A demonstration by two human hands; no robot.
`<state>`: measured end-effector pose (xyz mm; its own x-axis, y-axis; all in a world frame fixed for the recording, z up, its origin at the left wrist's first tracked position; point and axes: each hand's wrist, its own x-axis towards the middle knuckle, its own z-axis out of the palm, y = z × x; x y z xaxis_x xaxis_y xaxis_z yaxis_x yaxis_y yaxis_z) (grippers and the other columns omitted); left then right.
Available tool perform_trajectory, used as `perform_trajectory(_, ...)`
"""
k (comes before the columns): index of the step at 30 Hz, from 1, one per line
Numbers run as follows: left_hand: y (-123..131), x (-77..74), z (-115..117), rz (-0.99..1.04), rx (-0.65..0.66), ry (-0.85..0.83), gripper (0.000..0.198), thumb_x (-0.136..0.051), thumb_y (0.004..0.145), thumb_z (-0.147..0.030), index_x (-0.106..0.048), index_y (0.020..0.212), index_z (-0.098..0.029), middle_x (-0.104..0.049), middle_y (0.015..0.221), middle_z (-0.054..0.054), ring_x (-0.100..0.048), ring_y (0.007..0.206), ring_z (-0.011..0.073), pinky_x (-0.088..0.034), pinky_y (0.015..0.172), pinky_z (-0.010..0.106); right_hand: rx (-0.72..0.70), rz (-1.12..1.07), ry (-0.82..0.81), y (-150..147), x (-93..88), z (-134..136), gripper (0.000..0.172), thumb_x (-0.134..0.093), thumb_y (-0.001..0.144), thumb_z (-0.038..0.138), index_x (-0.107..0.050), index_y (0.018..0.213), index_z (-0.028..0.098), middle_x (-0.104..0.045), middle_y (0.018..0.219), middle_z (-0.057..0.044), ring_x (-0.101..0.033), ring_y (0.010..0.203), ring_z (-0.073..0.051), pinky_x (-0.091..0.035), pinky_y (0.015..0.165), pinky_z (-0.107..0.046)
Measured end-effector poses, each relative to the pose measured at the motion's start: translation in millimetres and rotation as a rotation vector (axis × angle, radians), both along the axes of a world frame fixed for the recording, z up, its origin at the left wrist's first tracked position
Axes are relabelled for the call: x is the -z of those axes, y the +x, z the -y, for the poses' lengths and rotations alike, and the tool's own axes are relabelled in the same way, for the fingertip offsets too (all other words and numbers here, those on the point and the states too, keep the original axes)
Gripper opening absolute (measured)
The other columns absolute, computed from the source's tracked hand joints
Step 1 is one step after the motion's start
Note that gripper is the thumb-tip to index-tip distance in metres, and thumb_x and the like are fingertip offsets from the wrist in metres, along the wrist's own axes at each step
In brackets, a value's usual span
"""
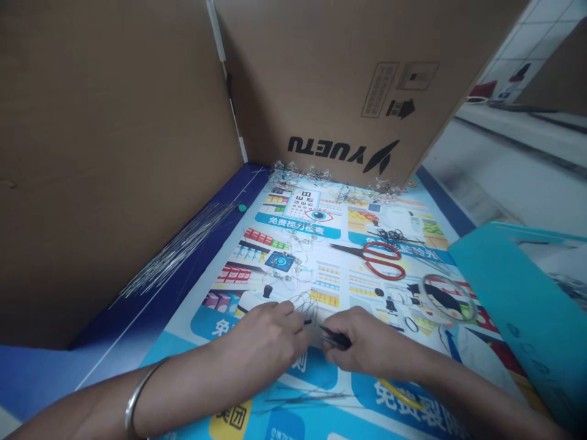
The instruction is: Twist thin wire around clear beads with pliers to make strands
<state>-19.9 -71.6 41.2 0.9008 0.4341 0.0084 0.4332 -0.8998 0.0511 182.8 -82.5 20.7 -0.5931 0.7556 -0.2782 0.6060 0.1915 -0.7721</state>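
My left hand (277, 333) is closed, pinching a small bundle of looped thin wire (305, 302) whose loops stick up past the fingertips. A short dark end shows at the fingers. Close on its right, my right hand (358, 342) is wrapped round pliers; their dark jaws (337, 337) point toward the left hand, and a yellow handle (398, 394) comes out below the wrist. The jaws look apart from the wire, though blur hides the exact gap. Beyond the hands lie red-handled scissors (383, 260) and several clear wire pieces (293, 256).
Cardboard panels (321, 79) wall the left and back. Straight wires (183, 244) lie along the left, cut dark wires (312, 398) in front. A wire coil (447, 299) and a teal box (518, 293) are at right. Black wire loops (392, 235) and clear pieces (385, 186) lie farther back.
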Motion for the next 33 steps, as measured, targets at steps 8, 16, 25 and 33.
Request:
perform_trajectory(8, -5, 7.6, -15, 0.044, -0.179, -0.154, 0.017, -0.046, 0.077, -0.004, -0.058, 0.079, -0.017, -0.06, 0.074, 0.004, -0.054, 0.065, 0.0165, -0.037, 0.053, 0.024, 0.259, -0.124, -0.206, -2, -4.1, -5, 0.005, -0.052, 0.069, 0.021, -0.054, 0.066, 0.017, -0.055, 0.052, 0.004, -0.045, 0.046, -0.007, -0.034, 0.044, -0.018)
perform_trajectory(16, 0, 19.1, -28, 0.463, -0.419, -0.692, 0.016, -0.048, 0.075, -0.01, -0.061, 0.071, -0.017, -0.061, 0.068, -0.002, -0.055, 0.064, 0.0114, -0.039, 0.06, 0.022, 0.43, -0.271, -0.367, -6, -5.5, -8, 0.011, -0.057, 0.069, 0.027, -0.053, 0.068, 0.017, -0.064, 0.057, 0.0, -0.039, 0.035, -0.004, -0.028, 0.034, -0.016)
perform_trajectory(25, 12, 34.2, -21, 0.845, -0.637, -1.294, 0.006, -0.055, 0.07, -0.018, -0.054, 0.066, -0.014, -0.051, 0.053, -0.004, -0.049, 0.048, 0.0077, -0.041, 0.052, 0.022, 0.525, -0.472, -0.434, -11, 1.3, -6, 0.012, -0.059, 0.069, 0.025, -0.052, 0.07, 0.016, -0.067, 0.061, -0.002, -0.039, 0.034, -0.003, -0.026, 0.033, -0.015)
perform_trajectory(33, 16, 32.9, -17, 0.899, -0.656, -1.315, 0.011, -0.057, 0.07, -0.022, -0.053, 0.064, -0.014, -0.051, 0.052, -0.005, -0.049, 0.048, 0.0072, -0.042, 0.051, 0.021, 0.512, -0.502, -0.421, -11, 8.0, -5, 0.012, -0.058, 0.07, 0.026, -0.052, 0.073, 0.015, -0.067, 0.063, -0.002, -0.038, 0.036, -0.003, -0.026, 0.034, -0.015)
